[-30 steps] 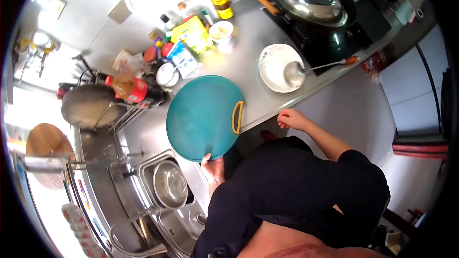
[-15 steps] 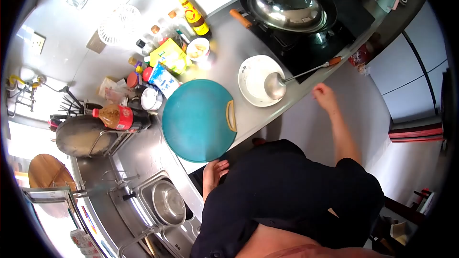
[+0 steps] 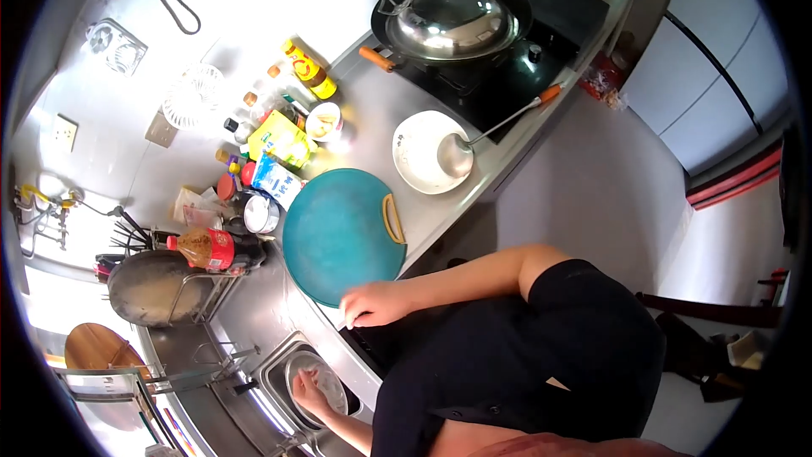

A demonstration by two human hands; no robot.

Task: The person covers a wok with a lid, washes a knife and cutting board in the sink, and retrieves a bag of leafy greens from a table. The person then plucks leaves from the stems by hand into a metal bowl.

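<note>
Grey countertop is supporting a round teal cutting board; the right hand is curling narrowly at its edge, the left hand spreading loosely over the metal basin.

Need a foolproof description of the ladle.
Find the black stove under the lidded wok. Beside it, a white bowl holds the round metal head of the ladle. Its long thin shaft ends in an orange grip; the wok's similarly coloured handle is short and stubby.

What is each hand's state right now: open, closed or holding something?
Left hand: loosely open, over the metal bowl.
Right hand: fingers curled by the teal board; grip unclear.
</note>
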